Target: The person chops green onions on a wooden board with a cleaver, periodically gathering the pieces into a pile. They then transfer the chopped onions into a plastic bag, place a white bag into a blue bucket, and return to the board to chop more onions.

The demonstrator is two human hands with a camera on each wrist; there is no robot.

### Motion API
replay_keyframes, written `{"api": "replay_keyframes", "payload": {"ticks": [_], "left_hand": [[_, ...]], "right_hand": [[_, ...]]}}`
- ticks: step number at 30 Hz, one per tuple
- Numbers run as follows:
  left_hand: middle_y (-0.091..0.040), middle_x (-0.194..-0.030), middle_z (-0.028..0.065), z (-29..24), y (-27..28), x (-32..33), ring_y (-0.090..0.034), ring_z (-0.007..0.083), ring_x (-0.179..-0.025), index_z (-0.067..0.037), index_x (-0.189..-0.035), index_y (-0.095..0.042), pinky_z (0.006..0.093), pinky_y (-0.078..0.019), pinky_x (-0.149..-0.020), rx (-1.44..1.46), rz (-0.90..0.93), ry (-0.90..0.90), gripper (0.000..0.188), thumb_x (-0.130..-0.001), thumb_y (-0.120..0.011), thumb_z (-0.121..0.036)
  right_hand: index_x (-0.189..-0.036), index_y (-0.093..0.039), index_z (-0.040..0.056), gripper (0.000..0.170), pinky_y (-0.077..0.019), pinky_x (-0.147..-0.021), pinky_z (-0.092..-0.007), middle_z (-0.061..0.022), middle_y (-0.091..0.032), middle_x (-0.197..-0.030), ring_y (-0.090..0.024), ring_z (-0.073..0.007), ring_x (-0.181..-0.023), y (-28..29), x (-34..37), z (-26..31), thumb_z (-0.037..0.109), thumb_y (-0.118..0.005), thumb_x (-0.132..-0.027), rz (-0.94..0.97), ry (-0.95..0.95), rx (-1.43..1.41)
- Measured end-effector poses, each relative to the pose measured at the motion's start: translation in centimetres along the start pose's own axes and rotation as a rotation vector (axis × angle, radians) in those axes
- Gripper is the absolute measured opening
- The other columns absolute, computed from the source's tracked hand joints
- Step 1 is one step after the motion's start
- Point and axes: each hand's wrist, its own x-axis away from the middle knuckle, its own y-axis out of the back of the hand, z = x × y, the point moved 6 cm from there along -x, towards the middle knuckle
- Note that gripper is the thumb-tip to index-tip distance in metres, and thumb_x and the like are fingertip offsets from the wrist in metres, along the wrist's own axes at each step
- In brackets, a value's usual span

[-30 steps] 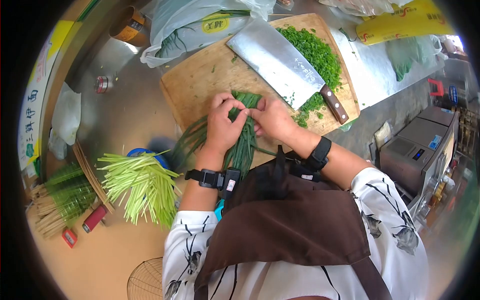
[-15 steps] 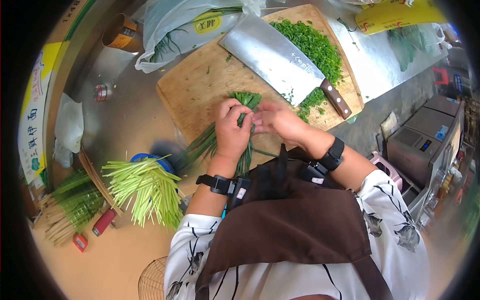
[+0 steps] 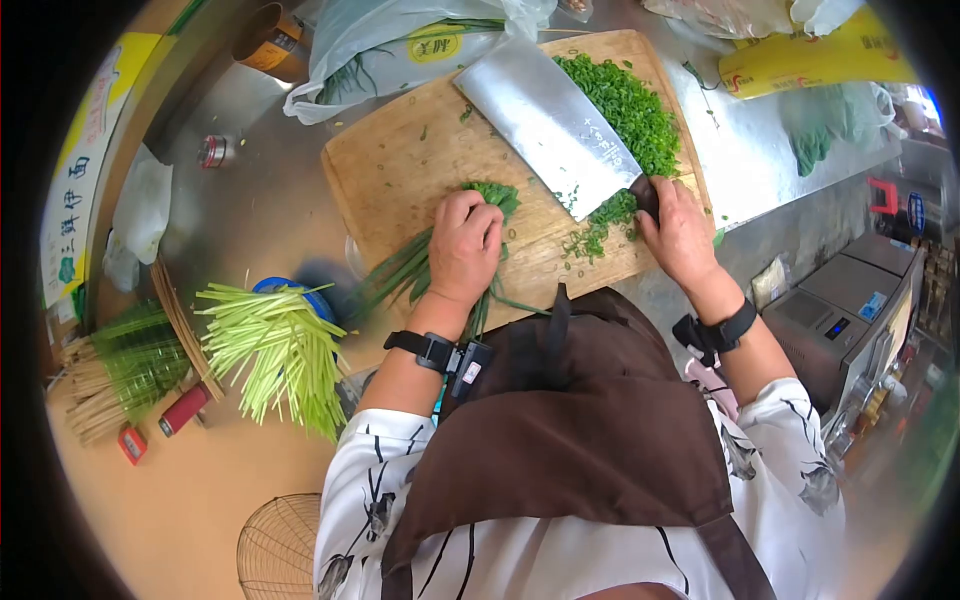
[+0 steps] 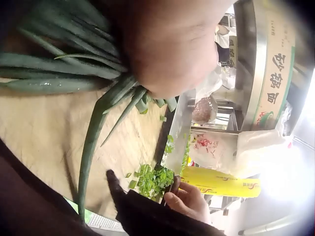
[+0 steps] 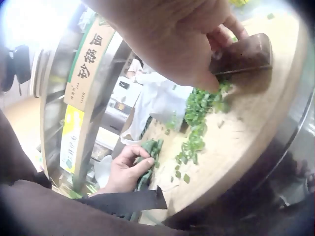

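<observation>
A bundle of long green stalks lies across the wooden cutting board, its leaf ends trailing left and down. My left hand grips the bundle near its top end, fingers curled over it. A broad cleaver rests flat on the board. Its dark handle is held in my right hand, fingers curled round it, as the right wrist view also shows. Chopped green pieces are heaped beyond the blade, with some scattered below it.
A plastic bag of greens lies behind the board. Pale cut stems stand in a blue container at the left. A small jar and a brown cup are on the metal counter. Yellow packaging lies at the back right.
My right hand has left the green bundle, moved right and taken hold of the cleaver's handle. My left hand still grips the bundle.
</observation>
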Motion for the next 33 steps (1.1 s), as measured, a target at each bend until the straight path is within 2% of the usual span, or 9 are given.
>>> {"api": "replay_keyframes", "payload": {"ticks": [4, 5, 8, 12, 16, 19, 22, 30, 33], "left_hand": [[-0.054, -0.096, 0.0092, 0.0, 0.0, 0.1, -0.053, 0.0311, -0.092, -0.008, -0.085, -0.061, 0.0394, -0.0459, -0.080, -0.002, 0.010, -0.002, 0.019, -0.070, -0.069, 0.001], [-0.054, -0.096, 0.0092, 0.1, 0.0, 0.0, -0.053, 0.0311, -0.092, -0.008, -0.085, -0.061, 0.0394, -0.0460, -0.080, -0.006, 0.010, -0.001, 0.020, -0.070, -0.069, 0.001], [-0.054, -0.096, 0.0092, 0.0, -0.1, 0.0, -0.053, 0.0313, -0.093, -0.007, -0.085, -0.060, 0.0398, -0.0464, -0.079, -0.008, 0.011, 0.007, 0.020, -0.069, -0.069, 0.001], [-0.053, -0.098, 0.0094, 0.0, -0.1, 0.1, -0.053, 0.0317, -0.094, -0.007, -0.085, -0.060, 0.0404, -0.0470, -0.079, 0.008, 0.003, 0.014, 0.020, -0.069, -0.069, 0.001], [-0.053, -0.099, 0.0099, -0.2, 0.0, 0.0, -0.053, 0.0319, -0.093, -0.007, -0.085, -0.060, 0.0403, -0.0475, -0.078, 0.002, 0.016, 0.002, 0.020, -0.070, -0.069, 0.001], [-0.053, -0.099, 0.0106, -0.2, 0.1, 0.0, -0.053, 0.0322, -0.094, -0.006, -0.085, -0.060, 0.0402, -0.0476, -0.079, -0.003, 0.007, -0.021, 0.018, -0.070, -0.069, 0.001], [-0.054, -0.097, 0.0120, -0.5, 0.2, -0.3, -0.054, 0.0326, -0.096, -0.005, -0.083, -0.059, 0.0399, -0.0476, -0.081, -0.014, 0.026, -0.018, 0.017, -0.069, -0.067, 0.001], [-0.057, -0.099, 0.0120, -0.3, 0.3, -0.7, -0.054, 0.0315, -0.093, -0.005, -0.082, -0.062, 0.0397, -0.0476, -0.081, -0.041, 0.049, -0.018, 0.014, -0.069, -0.068, -0.001], [-0.058, -0.097, 0.0108, 0.1, 0.2, -0.5, -0.055, 0.0308, -0.093, -0.005, -0.081, -0.063, 0.0397, -0.0483, -0.080, 0.003, 0.040, 0.005, 0.013, -0.069, -0.067, -0.001]], "right_hand": [[-0.110, -0.052, -0.0017, 0.041, -0.0526, -0.072, -0.0403, -0.0169, -0.061, -0.090, -0.063, -0.0314, -0.080, -0.9, -2.2, -1.3, 0.008, -0.069, -0.074, 0.372, -0.186, -0.418], [-0.105, -0.052, 0.0016, 0.032, -0.0531, -0.055, -0.0344, -0.0121, -0.062, -0.079, -0.063, -0.0215, -0.062, -1.4, -2.1, -1.5, 0.012, -0.069, -0.079, 0.507, -0.354, -0.812], [-0.104, -0.053, 0.0052, 0.026, -0.0498, -0.044, -0.0281, -0.0077, -0.061, -0.073, -0.060, -0.0141, -0.054, -1.8, -1.7, -0.6, 0.019, -0.067, -0.086, 0.746, -0.564, -1.352], [-0.102, -0.057, 0.0040, 0.020, -0.0506, -0.044, -0.0276, -0.0058, -0.062, -0.068, -0.060, -0.0130, -0.054, -0.5, -2.2, 1.5, 0.021, -0.063, -0.092, 0.853, -0.555, -1.422], [-0.100, -0.061, 0.0010, 0.016, -0.0517, -0.053, -0.0313, -0.0094, -0.066, -0.076, -0.062, -0.0162, -0.059, 0.6, -1.4, 3.4, 0.015, -0.060, -0.092, 0.632, -0.334, -0.943], [-0.104, -0.060, 0.0013, 0.018, -0.0520, -0.058, -0.0370, -0.0137, -0.065, -0.078, -0.064, -0.0250, -0.063, 2.8, -0.3, 6.4, 0.013, -0.058, -0.090, 0.405, 0.092, -0.417], [-0.107, -0.060, 0.0031, 0.022, -0.0521, -0.061, -0.0412, -0.0165, -0.063, -0.080, -0.063, -0.0331, -0.068, 3.8, 0.7, 8.7, 0.013, -0.058, -0.087, 0.227, 0.373, -0.196], [-0.091, -0.055, 0.0031, 0.011, -0.0507, -0.060, -0.0470, -0.0155, -0.061, -0.076, -0.062, -0.0368, -0.067, 3.6, 1.1, 10.4, 0.013, -0.056, -0.087, 0.375, 0.402, 0.010], [-0.105, -0.059, 0.0023, 0.022, -0.0509, -0.061, -0.0464, -0.0188, -0.062, -0.077, -0.061, -0.0390, -0.068, -0.7, -0.7, 9.4, 0.012, -0.058, -0.086, 0.406, 0.356, 0.043]]}}
